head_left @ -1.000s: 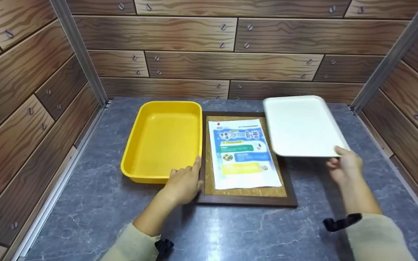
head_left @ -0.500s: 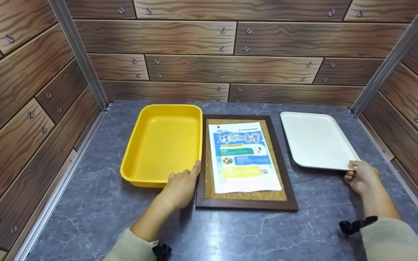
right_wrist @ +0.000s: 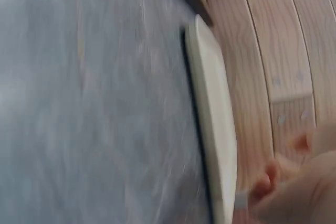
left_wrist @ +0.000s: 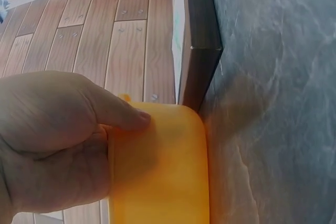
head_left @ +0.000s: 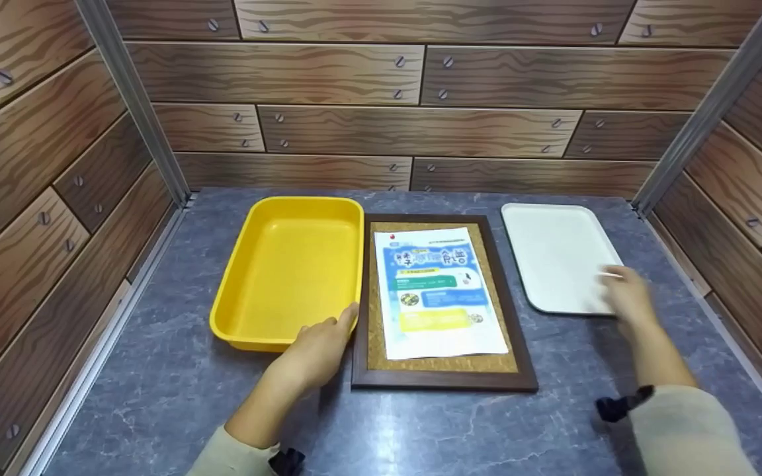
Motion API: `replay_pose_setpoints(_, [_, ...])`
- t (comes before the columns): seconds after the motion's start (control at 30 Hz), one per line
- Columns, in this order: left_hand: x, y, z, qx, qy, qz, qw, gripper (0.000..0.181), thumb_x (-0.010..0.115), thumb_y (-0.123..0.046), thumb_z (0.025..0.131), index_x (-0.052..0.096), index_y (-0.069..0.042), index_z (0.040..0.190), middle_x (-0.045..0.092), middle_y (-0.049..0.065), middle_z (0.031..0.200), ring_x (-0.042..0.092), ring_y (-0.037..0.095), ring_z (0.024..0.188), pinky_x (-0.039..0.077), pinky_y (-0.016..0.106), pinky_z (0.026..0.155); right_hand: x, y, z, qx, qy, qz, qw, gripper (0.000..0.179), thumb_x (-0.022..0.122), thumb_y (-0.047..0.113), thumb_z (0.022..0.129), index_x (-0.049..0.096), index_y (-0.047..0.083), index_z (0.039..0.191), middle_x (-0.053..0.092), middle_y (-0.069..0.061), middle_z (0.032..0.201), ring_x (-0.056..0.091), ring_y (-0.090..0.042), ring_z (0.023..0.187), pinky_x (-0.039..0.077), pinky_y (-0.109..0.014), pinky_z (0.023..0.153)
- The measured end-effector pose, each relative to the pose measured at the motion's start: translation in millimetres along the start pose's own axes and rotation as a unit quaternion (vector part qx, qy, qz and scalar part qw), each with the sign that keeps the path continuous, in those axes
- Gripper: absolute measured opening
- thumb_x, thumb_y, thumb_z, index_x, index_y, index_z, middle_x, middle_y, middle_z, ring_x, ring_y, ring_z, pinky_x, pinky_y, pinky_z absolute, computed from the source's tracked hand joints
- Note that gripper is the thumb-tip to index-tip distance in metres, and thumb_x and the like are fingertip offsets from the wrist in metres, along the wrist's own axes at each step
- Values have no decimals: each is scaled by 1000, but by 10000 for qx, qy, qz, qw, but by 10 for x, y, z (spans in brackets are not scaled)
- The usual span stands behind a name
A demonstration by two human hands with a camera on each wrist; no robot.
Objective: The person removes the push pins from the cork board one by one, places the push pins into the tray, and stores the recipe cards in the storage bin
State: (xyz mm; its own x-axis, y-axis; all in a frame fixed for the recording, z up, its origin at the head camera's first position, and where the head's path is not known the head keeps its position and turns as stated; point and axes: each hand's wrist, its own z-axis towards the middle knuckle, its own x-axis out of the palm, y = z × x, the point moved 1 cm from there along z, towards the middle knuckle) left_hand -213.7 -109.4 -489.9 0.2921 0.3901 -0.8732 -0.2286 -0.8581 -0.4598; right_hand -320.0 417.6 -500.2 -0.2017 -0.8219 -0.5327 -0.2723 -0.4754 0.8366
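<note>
A deep yellow plastic tub (head_left: 301, 264) stands left of the framed cork board (head_left: 376, 363). My left hand (head_left: 315, 347) holds the tub's near right corner; the left wrist view shows the thumb (left_wrist: 123, 111) against its outer wall and the other fingers mostly hidden. On the right, a shallow white tray (head_left: 553, 258) lies flat on the table. My right hand (head_left: 629, 297), blurred, is over its near right corner. In the right wrist view, the loosely bent fingers (right_wrist: 273, 174) show beside the tray's rim with nothing between them.
A printed colour sheet (head_left: 434, 291) is fixed to the cork with a red pin (head_left: 392, 237). The grey marbled table (head_left: 460, 430) is bounded by wood-patterned walls (head_left: 354, 73) at the back and both sides. The board lies between the tub and the tray.
The white tray, overlapping the board's upper right corner earlier, was moved right and lowered onto the table. My right hand has let go of it and shifted left. The left hand stays at the tub.
</note>
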Motion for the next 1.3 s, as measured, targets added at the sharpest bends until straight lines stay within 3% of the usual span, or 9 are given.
replay_pose_setpoints(0.1, [-14, 14, 4, -47, 117, -50, 9999, 59, 41, -5, 116, 25, -13, 172, 60, 25, 155, 57, 43, 146, 37, 65, 127, 279, 163, 15, -737, 1097, -509, 9899, 58, 48, 19, 113, 36, -14, 158, 64, -19, 123, 60, -4, 86, 55, -20, 73])
replay_pose_setpoints(0.2, [-26, 16, 16, -50, 198, -2, 9998, 60, 43, -3, 115, 25, -12, 171, 63, 24, 152, 59, 41, 145, 37, 66, 127, 521, 267, 35, -966, 1833, -928, 9739, 68, 56, 23, 110, 30, -16, 160, 60, -37, 135, 68, -19, 97, 60, -26, 78])
replay_pose_setpoints(0.33, [-4, -6, 35, 7, 213, -35, 9998, 59, 44, -2, 114, 28, -11, 170, 64, 24, 152, 59, 41, 146, 36, 69, 126, 654, 278, 70, -1003, 2275, -1808, 9516, 80, 61, 29, 108, 22, -11, 166, 43, -49, 150, 58, -46, 130, 55, -51, 108])
replay_pose_setpoints(0.4, [10, -14, 37, 39, 207, -112, 9997, 58, 42, -3, 114, 29, -11, 170, 63, 24, 153, 58, 41, 147, 35, 71, 126, 656, 252, 87, -1056, 2420, -2126, 9408, 82, 63, 30, 108, 20, -7, 168, 38, -50, 148, 47, -54, 137, 44, -65, 117])
replay_pose_setpoints(0.47, [13, -17, 32, 45, 189, -170, 9997, 57, 42, -2, 114, 29, -12, 169, 63, 24, 153, 57, 41, 148, 33, 72, 126, 644, 239, 98, -1065, 2553, -2196, 9355, 84, 65, 29, 107, 19, -2, 170, 35, -47, 148, 42, -56, 135, 37, -71, 118])
replay_pose_setpoints(0.63, [-17, 8, -9, 27, 168, -80, 9998, 62, 44, 6, 110, 30, -11, 168, 63, 24, 153, 57, 41, 148, 32, 76, 124, 653, 269, 125, -954, 2802, -2026, 9335, 87, 67, 29, 106, 17, 5, 173, 25, -49, 154, 37, -55, 135, 34, -69, 119])
replay_pose_setpoints(0.8, [-25, 33, -37, -49, 169, -91, 9998, 65, 46, 9, 108, 31, -12, 168, 63, 24, 153, 56, 41, 149, 31, 74, 126, 694, 292, 151, -971, 2845, -2111, 9301, 88, 66, 27, 104, 14, 6, 173, 13, -53, 161, 25, -64, 150, 22, -76, 126])
replay_pose_setpoints(1.13, [79, 41, -80, -65, 149, -160, 9997, 62, 45, 7, 109, 32, -12, 167, 67, 24, 146, 60, 42, 144, 33, 74, 125, 731, 201, 158, -935, 2834, -2044, 9323, 85, 63, 24, 106, 15, 5, 173, 17, -50, 161, 26, -59, 148, 25, -72, 126])
replay_pose_setpoints(1.3, [132, 59, -138, -109, 12, -99, 9999, 68, 58, -2, 105, 33, -8, 168, 67, 24, 145, 61, 42, 141, 36, 73, 122, 812, 199, 170, -996, 2829, -1982, 9332, 85, 64, 23, 103, 18, 4, 172, 19, -50, 161, 24, -61, 150, 25, -72, 126])
